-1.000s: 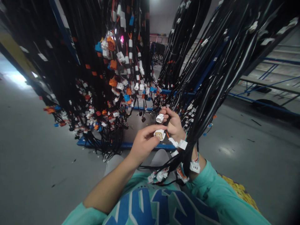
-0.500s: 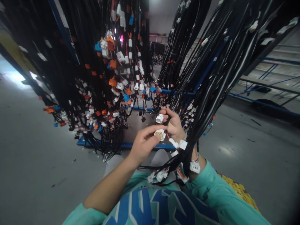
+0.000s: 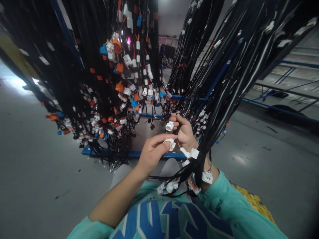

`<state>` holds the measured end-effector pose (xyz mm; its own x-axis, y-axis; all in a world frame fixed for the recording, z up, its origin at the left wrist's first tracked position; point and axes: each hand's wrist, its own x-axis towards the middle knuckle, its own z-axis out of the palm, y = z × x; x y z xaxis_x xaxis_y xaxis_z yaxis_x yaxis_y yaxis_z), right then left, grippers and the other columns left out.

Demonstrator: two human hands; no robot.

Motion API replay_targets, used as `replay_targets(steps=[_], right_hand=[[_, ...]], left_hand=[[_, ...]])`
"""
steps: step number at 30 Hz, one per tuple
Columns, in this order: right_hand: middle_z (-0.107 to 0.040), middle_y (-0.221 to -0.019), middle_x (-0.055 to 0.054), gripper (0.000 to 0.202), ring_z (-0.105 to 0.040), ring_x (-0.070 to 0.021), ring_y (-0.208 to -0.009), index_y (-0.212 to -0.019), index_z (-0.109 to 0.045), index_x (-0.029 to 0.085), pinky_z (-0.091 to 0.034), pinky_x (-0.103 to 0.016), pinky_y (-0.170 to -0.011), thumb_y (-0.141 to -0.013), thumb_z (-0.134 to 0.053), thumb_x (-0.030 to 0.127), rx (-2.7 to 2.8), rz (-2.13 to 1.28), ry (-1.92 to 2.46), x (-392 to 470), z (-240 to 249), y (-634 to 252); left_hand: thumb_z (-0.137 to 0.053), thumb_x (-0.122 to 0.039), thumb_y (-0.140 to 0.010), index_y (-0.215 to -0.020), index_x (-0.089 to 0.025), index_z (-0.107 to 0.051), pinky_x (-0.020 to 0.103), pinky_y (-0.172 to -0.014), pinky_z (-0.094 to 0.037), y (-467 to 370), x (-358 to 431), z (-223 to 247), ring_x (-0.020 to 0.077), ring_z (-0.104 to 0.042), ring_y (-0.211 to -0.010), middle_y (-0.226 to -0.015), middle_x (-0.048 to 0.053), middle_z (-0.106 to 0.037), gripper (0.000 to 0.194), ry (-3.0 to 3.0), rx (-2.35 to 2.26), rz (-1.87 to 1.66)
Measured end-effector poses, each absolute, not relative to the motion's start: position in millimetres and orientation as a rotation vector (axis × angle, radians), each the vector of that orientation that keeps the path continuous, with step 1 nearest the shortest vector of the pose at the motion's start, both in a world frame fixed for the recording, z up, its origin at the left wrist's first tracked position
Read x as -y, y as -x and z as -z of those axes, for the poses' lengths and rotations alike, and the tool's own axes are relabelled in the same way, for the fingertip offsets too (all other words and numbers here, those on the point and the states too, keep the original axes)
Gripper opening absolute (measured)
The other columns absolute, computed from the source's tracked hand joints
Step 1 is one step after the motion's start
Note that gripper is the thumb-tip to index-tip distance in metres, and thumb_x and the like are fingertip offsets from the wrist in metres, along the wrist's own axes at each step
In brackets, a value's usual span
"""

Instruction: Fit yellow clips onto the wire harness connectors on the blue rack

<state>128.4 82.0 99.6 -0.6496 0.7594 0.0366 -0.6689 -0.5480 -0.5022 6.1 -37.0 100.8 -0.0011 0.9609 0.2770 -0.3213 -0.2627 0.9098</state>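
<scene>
Between thumb and fingers, my left hand (image 3: 153, 151) grips a white wire connector (image 3: 170, 144) with a yellow-edged face turned up toward me. Just beyond it, my right hand (image 3: 183, 131) is curled with its fingers closed by a second, smaller white connector (image 3: 169, 126), which sits at the fingertips. Wires run from the held parts toward a black cable bundle (image 3: 199, 166) that hangs across my right forearm. More white connectors (image 3: 194, 153) dangle below my right wrist, and another white plug (image 3: 207, 177) rests against the forearm.
Thick black wire harnesses (image 3: 94, 66) hang in front and to both sides, with white, orange and blue connectors. A blue rack frame (image 3: 139, 154) crosses low before my knees. Metal shelving (image 3: 294, 79) stands at right. Yellow pieces (image 3: 251, 200) lie on the floor behind my right arm.
The yellow-edged connector in my left hand has tilted slightly and shifted a little to the left. My right hand and its connector look nearly unchanged.
</scene>
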Motion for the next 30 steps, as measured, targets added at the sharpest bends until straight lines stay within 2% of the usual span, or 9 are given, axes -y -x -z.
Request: replay_targets(steps=[6, 11, 15, 19, 21, 23, 25, 27, 30], right_hand=[[-0.058, -0.059, 0.003, 0.019, -0.052, -0.0034, -0.043, -0.075, -0.053, 0.015, -0.046, -0.012, -0.041, -0.089, -0.042, 0.021, 0.615, -2.206, 0.241, -81, -100, -128], [-0.058, -0.058, 0.003, 0.025, -0.052, -0.0034, -0.043, -0.075, -0.054, 0.015, -0.045, -0.011, -0.04, -0.091, -0.036, 0.021, 0.591, -2.209, 0.251, -80, -101, -129], [-0.058, -0.058, 0.003, 0.025, -0.052, -0.0036, -0.043, -0.075, -0.054, 0.015, -0.046, -0.012, -0.04, -0.091, -0.036, 0.021, 0.585, -2.216, 0.258, -79, -102, -129], [-0.057, -0.057, 0.004, 0.021, -0.051, -0.0033, -0.042, -0.075, -0.053, 0.015, -0.045, -0.011, -0.04, -0.09, -0.038, 0.019, 0.565, -2.202, 0.253, -79, -103, -129], [-0.056, -0.056, 0.005, 0.021, -0.05, -0.003, -0.042, -0.074, -0.053, 0.016, -0.044, -0.01, -0.039, -0.089, -0.038, 0.017, 0.552, -2.193, 0.232, -79, -104, -128], [-0.056, -0.055, 0.005, 0.022, -0.05, -0.0028, -0.04, -0.073, -0.053, 0.016, -0.044, -0.01, -0.039, -0.089, -0.038, 0.015, 0.546, -2.191, 0.207, -78, -105, -127], [-0.056, -0.054, 0.005, 0.022, -0.05, -0.0027, -0.04, -0.073, -0.054, 0.016, -0.043, -0.01, -0.039, -0.088, -0.038, 0.014, 0.546, -2.187, 0.192, -76, -105, -127], [-0.057, -0.054, 0.005, 0.02, -0.052, -0.003, -0.042, -0.073, -0.054, 0.016, -0.044, -0.01, -0.04, -0.086, -0.04, 0.012, 0.563, -2.179, 0.19, -75, -105, -126], [-0.058, -0.056, 0.005, 0.014, -0.053, -0.0043, -0.043, -0.074, -0.056, 0.017, -0.046, -0.013, -0.043, -0.081, -0.045, 0.01, 0.63, -2.143, 0.204, -76, -102, -126]], left_hand=[[-0.061, -0.021, -0.063, -0.078, -0.019, -0.074, 0.021, -0.053, -0.035, -10, 38, -104, 0.0098, -0.046, -0.056, -0.068, 0.001, -0.064, 0.02, -1.155, -0.771, -1.512], [-0.062, -0.025, -0.065, -0.084, -0.019, -0.074, 0.021, -0.053, -0.037, -9, 39, -105, 0.011, -0.048, -0.061, -0.075, 0.003, -0.064, 0.023, -1.142, -0.807, -1.485], [-0.062, -0.032, -0.069, -0.093, -0.017, -0.071, 0.021, -0.051, -0.036, -3, 40, -103, 0.0104, -0.047, -0.056, -0.067, 0.002, -0.061, 0.029, -1.229, -0.751, -1.365], [-0.051, -0.047, -0.079, -0.12, -0.02, -0.053, 0.025, -0.057, -0.041, 3, 38, -95, 0.0129, -0.054, -0.056, -0.072, 0.002, -0.062, 0.049, -1.257, -0.672, -1.266], [-0.043, -0.051, -0.082, -0.118, -0.021, -0.05, 0.026, -0.057, -0.042, 7, 33, -92, 0.0134, -0.055, -0.056, -0.075, 0.002, -0.062, 0.048, -1.208, -0.751, -1.29], [-0.046, -0.048, -0.081, -0.098, -0.018, -0.057, 0.025, -0.054, -0.041, 12, 26, -92, 0.0125, -0.053, -0.056, -0.073, 0.002, -0.06, 0.037, -1.205, -0.941, -1.351], [-0.055, -0.037, -0.075, -0.082, -0.015, -0.06, 0.023, -0.054, -0.039, 17, 19, -96, 0.0118, -0.051, -0.059, -0.07, 0.001, -0.057, 0.023, -1.275, -1.116, -1.403], [-0.061, -0.028, -0.069, -0.082, -0.015, -0.061, 0.022, -0.059, -0.041, 20, 13, -103, 0.0125, -0.052, -0.067, -0.074, 0.001, -0.058, 0.018, -1.362, -1.121, -1.427], [-0.066, -0.025, -0.065, -0.095, -0.016, -0.056, 0.025, -0.069, -0.044, 16, 6, -117, 0.0142, -0.056, -0.078, -0.089, 0.004, -0.061, 0.033, -1.463, -0.916, -1.393]])
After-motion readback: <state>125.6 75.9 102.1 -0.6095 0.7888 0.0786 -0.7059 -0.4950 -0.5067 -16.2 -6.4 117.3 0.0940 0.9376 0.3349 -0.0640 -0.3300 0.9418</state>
